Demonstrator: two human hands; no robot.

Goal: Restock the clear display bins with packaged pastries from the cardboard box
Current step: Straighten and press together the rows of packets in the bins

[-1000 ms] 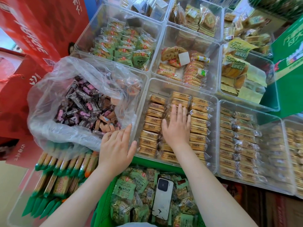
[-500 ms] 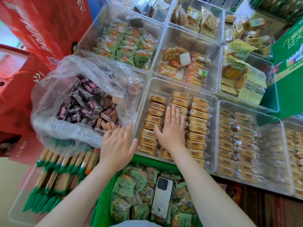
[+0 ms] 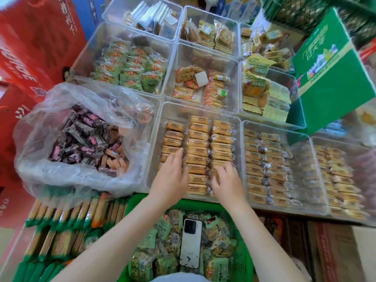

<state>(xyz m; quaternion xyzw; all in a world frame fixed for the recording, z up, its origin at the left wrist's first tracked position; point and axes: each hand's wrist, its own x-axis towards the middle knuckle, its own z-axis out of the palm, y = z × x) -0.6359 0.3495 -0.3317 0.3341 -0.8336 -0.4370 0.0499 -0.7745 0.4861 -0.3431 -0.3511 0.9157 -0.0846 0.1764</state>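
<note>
Your left hand lies flat, fingers straight, on the brown wrapped pastries at the clear plastic bin's near edge; your right hand curls onto them, grip unclear.

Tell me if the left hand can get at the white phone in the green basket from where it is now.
Probably yes. The phone lies face down on top of the snack packets in the green basket, uncovered, just below the left hand, which rests on the pastry packets in the clear bin and holds nothing.
</note>
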